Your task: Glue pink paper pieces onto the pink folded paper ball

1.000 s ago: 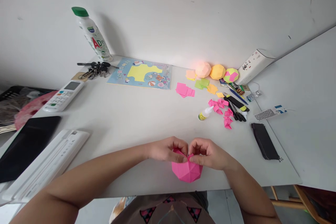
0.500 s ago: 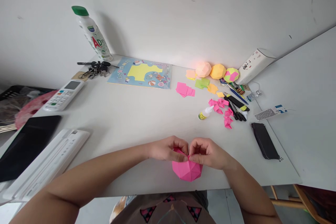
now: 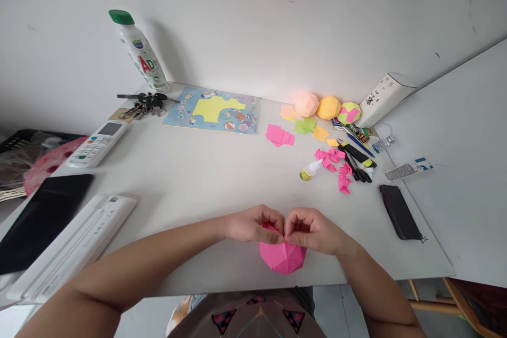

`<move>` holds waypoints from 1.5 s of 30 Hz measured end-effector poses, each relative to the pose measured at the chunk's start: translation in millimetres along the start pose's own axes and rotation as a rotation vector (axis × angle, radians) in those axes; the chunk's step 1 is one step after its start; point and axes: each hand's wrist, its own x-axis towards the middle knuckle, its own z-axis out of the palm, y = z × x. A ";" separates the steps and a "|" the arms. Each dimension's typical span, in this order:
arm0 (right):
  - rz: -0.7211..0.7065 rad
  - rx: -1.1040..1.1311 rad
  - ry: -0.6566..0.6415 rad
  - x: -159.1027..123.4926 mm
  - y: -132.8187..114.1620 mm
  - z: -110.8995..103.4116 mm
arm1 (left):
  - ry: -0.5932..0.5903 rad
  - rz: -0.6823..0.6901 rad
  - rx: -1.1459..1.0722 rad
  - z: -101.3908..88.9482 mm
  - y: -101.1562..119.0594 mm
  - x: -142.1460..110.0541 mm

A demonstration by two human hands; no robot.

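A pink folded-paper ball (image 3: 284, 259) with faceted sides is at the table's front edge, close to my body. My left hand (image 3: 257, 226) pinches its upper left rim between thumb and curled fingers. Opposite it, my right hand (image 3: 311, 229) grips the upper right rim, the two thumbs almost touching at the top. The fingers cover the ball's far side. Beyond my hands stands a small white glue bottle (image 3: 311, 170). Several folded pink paper pieces (image 3: 329, 158) lie to its right.
Three finished paper balls (image 3: 329, 108) rest against the wall, near flat pink paper sheets (image 3: 278, 135). Pens and scissors (image 3: 358, 171) lie at right, beside a black pouch (image 3: 400, 213). On the left are a remote (image 3: 97, 143), keys (image 3: 146, 103), a tall bottle (image 3: 142, 55) and a tablet (image 3: 43, 216).
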 end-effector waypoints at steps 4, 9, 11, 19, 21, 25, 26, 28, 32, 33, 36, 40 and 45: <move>0.008 -0.005 0.007 0.8 2.0 -0.1 | -0.002 -0.019 -0.007 0.8 0.1 0.0; 0.021 0.016 0.016 1.7 1.5 1.8 | 0.008 -0.032 -0.011 1.3 0.1 -0.3; 0.024 0.032 0.019 2.0 1.4 2.5 | 0.007 -0.030 -0.014 1.1 0.1 -0.3; 0.039 0.102 0.039 3.2 3.8 3.3 | -0.023 0.003 -0.053 -1.0 -3.5 1.0; 0.041 0.119 0.045 3.2 3.6 3.5 | -0.020 -0.008 -0.064 -1.4 -3.8 1.0; 0.035 0.144 0.054 3.5 1.7 4.9 | -0.036 -0.017 -0.076 -1.6 -5.2 1.4; 0.029 0.149 0.057 3.8 1.3 5.4 | -0.044 -0.008 -0.079 -1.7 -6.5 2.0; 0.012 0.167 0.074 4.5 1.3 6.2 | -0.031 0.042 -0.091 -2.2 -10.2 3.8; -0.091 0.185 0.220 5.2 6.2 5.3 | 0.198 0.232 -0.200 -5.3 -17.7 8.5; -0.143 0.175 0.282 5.0 8.1 4.8 | 0.269 0.241 -0.250 -6.0 -18.5 9.4; -0.354 0.117 0.495 4.0 13.6 3.8 | 0.278 0.190 -0.390 -4.8 -17.0 11.6; -0.534 -0.010 0.654 4.1 18.4 7.2 | 0.059 0.186 -0.548 4.0 -14.6 14.1; -0.464 -0.048 0.631 7.3 21.3 12.4 | 0.076 0.167 -0.603 6.9 -19.9 15.4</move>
